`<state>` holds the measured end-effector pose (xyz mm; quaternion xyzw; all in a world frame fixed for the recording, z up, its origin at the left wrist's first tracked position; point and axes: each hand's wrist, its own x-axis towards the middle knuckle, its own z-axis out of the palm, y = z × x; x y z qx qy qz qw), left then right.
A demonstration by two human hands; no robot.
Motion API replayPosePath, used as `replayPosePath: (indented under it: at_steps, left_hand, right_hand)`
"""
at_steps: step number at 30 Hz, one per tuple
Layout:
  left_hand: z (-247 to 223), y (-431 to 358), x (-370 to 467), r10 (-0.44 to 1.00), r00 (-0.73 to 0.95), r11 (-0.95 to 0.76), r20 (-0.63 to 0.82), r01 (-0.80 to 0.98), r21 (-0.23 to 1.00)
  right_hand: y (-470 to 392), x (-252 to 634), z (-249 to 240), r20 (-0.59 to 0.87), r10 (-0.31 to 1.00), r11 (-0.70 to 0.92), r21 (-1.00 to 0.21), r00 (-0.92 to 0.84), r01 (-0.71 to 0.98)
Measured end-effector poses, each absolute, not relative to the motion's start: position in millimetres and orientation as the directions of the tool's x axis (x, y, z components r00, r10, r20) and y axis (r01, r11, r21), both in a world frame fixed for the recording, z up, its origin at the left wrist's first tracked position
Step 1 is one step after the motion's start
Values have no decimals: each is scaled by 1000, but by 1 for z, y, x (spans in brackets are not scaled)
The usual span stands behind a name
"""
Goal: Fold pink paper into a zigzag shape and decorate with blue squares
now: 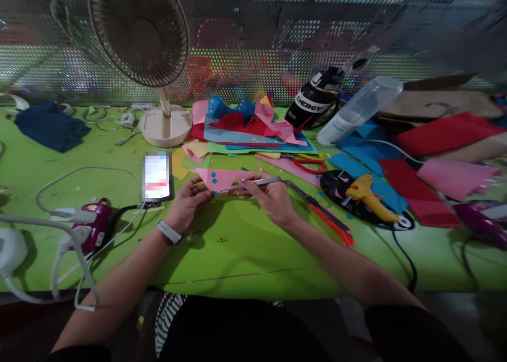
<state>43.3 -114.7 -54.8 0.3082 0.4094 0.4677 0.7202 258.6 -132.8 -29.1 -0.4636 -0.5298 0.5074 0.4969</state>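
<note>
A pink paper piece [225, 179] with small blue diamonds on it is held above the green table. My left hand [189, 201], with a pale band on the wrist, pinches its left edge. My right hand [269, 196] grips slim metal tweezers [263, 181], whose tips point left at the paper's lower edge. A tiny blue bit [216, 193] shows near my left fingertips. Some fingers of my right hand are behind the paper's right side.
A glowing phone [156, 177] and a fan [166, 124] stand left. Stacked coloured sheets [245, 137] lie beyond my hands. On the right are a box cutter [325, 217], red-handled scissors [309, 165], a yellow glue gun [370, 198], a black bottle [312, 103] and a purple power strip [95, 225] at left.
</note>
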Motion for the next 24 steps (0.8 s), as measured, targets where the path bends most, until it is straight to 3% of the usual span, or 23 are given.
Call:
replayPosePath:
  at_steps: [24]
  left_hand:
    - [-43,-117,46,917,197,398,-346,-436,807]
  right_hand:
    - [-134,259,-33,105,993,106,-994,-60,12]
